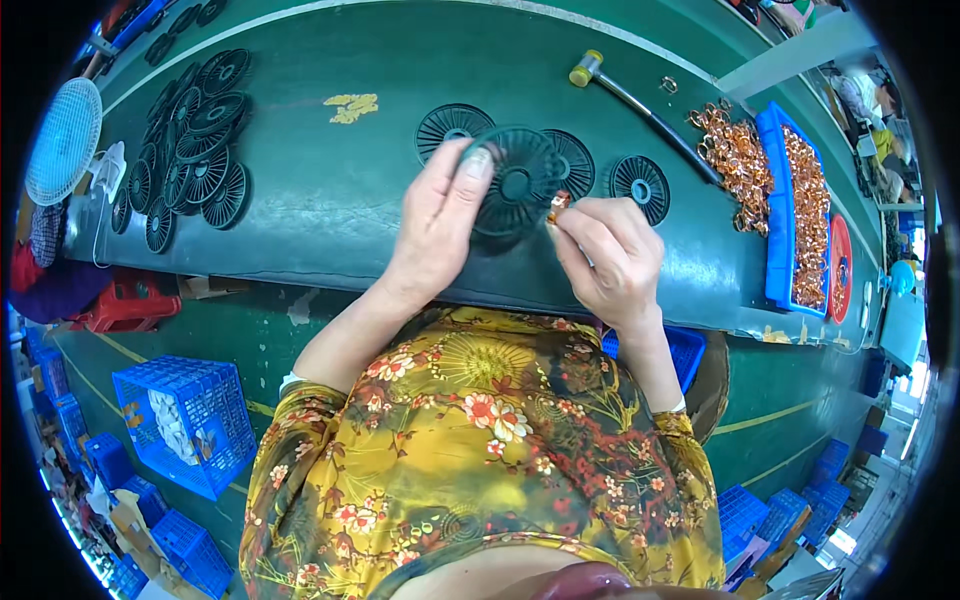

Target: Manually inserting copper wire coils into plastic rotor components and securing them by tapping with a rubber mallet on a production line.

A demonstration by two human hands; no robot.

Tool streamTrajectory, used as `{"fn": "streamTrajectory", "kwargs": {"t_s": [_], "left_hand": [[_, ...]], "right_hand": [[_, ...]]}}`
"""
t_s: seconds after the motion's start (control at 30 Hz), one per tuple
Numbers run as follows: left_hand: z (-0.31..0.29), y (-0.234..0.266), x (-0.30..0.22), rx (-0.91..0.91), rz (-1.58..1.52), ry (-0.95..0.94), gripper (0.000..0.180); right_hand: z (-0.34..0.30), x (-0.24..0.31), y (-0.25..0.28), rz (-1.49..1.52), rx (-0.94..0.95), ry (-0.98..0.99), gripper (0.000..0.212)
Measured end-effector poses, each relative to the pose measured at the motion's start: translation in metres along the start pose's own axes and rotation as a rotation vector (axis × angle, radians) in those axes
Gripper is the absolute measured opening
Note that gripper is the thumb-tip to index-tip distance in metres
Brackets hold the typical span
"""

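Observation:
My left hand (pixel 435 220) grips a round black disc with radial slots (pixel 514 184) by its left edge, thumb on top, and holds it tilted above the green worktable (pixel 330 200). A small shiny copper clip (pixel 559 206) is pinched between the fingertips of my right hand (pixel 615 255), close to the disc's right rim. Whether the clip touches the rim I cannot tell. Behind the held disc lie two more slotted discs, one at the left (pixel 440 125) and one at the right (pixel 576 168), both partly covered. Another disc (pixel 640 188) lies flat beyond my right hand.
A mallet with a yellow head (pixel 640 108) lies behind the discs. To the right are a heap of copper clips (pixel 738 165), a blue tray (pixel 776 220) full of them and a red round tray (pixel 841 270). Many black discs (pixel 190 140) are piled at left, near a fan (pixel 64 140).

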State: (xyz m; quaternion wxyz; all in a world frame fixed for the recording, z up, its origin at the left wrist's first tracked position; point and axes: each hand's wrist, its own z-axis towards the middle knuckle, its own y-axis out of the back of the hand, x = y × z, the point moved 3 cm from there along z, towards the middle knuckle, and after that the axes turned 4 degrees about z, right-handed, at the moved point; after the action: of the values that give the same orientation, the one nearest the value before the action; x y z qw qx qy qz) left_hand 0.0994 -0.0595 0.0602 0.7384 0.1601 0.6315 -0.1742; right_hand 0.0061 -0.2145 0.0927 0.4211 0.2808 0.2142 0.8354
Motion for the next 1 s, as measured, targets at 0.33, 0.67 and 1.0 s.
{"fn": "streamTrajectory", "kwargs": {"t_s": [0.33, 0.67, 1.0], "left_hand": [[-0.005, 0.021, 0.025, -0.115, 0.095, 0.087, 0.037], [-0.013, 0.008, 0.017, -0.052, 0.071, 0.130, 0.035], [-0.015, -0.007, 0.018, 0.086, -0.001, 0.137, 0.036]], "right_hand": [[-0.045, -0.020, -0.024, 0.001, 0.310, -0.545, 0.018], [-0.040, -0.013, -0.008, 0.283, 0.041, -0.576, 0.021], [-0.039, -0.004, -0.002, 0.412, -0.063, -0.484, 0.023]]}}
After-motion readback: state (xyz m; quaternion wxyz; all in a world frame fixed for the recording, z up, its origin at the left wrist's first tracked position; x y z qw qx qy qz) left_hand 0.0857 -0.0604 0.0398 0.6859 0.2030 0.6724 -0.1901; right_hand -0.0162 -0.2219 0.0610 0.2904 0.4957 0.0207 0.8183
